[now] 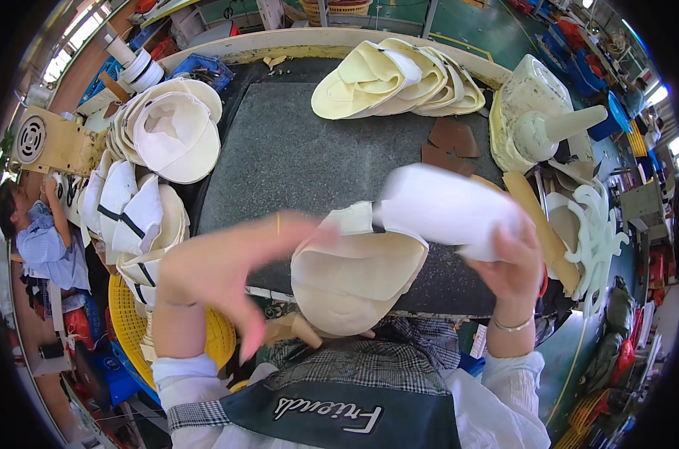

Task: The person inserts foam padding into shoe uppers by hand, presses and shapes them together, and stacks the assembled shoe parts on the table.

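A cream cap (358, 280) sits at the table's near edge in front of me, its hollow side up and its rounded brim toward me. A short dark strip shows at its far edge. My left hand (238, 258) is blurred and reaches over from the left, thumb spread away from the fingers. Its fingertips overlap the cap's left edge; whether they touch it I cannot tell. Between the fingers and thumb of my right hand (508, 258) is a smooth white curved piece (452, 203), smeared by motion. This piece hangs above the table, overlapping the cap's far right edge.
Nested cream caps (399, 78) lie at the far edge, and more stacks (176, 131) stand left, above a yellow basket (134, 307). Brown flat pieces (453, 138) lie near a whitish stand with a post (571, 123). White curved parts (597, 232) hang right. Another person (48, 232) works far left.
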`<act>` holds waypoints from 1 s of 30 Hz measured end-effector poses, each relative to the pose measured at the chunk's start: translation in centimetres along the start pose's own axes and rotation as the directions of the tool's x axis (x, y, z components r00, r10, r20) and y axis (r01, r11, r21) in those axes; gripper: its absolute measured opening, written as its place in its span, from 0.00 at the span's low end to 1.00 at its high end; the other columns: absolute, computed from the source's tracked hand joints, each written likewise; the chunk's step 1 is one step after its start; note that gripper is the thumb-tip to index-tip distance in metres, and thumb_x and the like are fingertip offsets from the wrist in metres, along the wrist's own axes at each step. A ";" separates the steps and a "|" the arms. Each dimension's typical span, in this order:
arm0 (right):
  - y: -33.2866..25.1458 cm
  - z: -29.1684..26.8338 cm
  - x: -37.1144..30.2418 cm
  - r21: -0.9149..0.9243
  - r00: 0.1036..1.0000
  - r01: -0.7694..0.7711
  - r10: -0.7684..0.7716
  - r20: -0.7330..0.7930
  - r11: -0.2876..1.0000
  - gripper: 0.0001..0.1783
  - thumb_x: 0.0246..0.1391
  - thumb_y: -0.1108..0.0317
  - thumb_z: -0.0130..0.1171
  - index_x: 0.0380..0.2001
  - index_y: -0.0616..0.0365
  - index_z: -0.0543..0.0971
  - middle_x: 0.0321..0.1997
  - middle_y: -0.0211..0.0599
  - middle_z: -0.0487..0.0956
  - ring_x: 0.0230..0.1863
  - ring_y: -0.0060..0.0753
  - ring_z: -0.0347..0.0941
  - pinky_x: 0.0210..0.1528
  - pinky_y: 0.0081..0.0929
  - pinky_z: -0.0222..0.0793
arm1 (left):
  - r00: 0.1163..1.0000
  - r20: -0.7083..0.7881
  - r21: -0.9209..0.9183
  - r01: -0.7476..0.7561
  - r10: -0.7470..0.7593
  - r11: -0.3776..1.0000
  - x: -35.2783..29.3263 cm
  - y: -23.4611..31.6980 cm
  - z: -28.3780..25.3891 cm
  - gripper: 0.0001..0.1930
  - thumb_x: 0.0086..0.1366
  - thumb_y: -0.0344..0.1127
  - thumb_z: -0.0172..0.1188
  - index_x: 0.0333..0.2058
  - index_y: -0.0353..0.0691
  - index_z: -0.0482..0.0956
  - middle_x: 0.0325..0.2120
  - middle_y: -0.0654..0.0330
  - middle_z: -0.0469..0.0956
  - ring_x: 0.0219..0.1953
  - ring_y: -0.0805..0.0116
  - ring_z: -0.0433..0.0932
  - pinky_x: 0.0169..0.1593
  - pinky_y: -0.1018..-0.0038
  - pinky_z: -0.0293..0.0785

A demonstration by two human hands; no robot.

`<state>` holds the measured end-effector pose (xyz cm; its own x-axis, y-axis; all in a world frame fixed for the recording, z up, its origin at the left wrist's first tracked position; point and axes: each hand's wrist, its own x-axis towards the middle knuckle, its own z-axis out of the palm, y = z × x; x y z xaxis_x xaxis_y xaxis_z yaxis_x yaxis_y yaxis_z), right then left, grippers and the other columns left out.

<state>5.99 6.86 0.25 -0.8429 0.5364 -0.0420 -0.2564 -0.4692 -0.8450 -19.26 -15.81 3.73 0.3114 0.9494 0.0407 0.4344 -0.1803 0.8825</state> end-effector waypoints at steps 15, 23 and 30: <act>3.8 0.1 6.4 -0.578 0.905 -0.396 0.411 -0.112 0.713 0.31 0.52 0.68 0.64 0.53 0.74 0.63 0.43 0.44 0.76 0.40 0.29 0.75 0.42 0.25 0.73 | 0.649 -0.279 -0.776 0.281 -0.708 0.564 6.6 -7.5 2.6 0.20 0.56 0.28 0.66 0.44 0.37 0.66 0.25 0.67 0.72 0.29 0.80 0.73 0.34 0.82 0.69; 8.1 -0.4 6.2 -0.756 0.945 -0.275 0.314 -0.096 0.595 0.25 0.50 0.69 0.65 0.46 0.70 0.67 0.30 0.35 0.79 0.34 0.19 0.73 0.37 0.19 0.69 | 0.622 -0.430 -0.572 0.373 -0.654 0.731 4.0 -9.3 5.0 0.19 0.57 0.27 0.64 0.45 0.40 0.67 0.22 0.70 0.69 0.27 0.83 0.68 0.32 0.82 0.65; 8.2 0.1 6.9 -0.927 0.962 -0.155 0.266 -0.062 0.343 0.31 0.41 0.63 0.71 0.43 0.69 0.67 0.29 0.42 0.79 0.31 0.28 0.76 0.34 0.24 0.70 | 0.699 -0.544 -0.139 0.470 -0.464 0.872 4.5 -8.9 6.8 0.11 0.53 0.32 0.64 0.37 0.42 0.80 0.21 0.64 0.71 0.25 0.76 0.69 0.32 0.77 0.67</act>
<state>-2.01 6.69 -6.87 -0.8498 0.4346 -0.2983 0.4806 0.4062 -0.7772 -16.02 -11.62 -7.13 -0.4433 0.8874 -0.1264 0.4073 0.3250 0.8535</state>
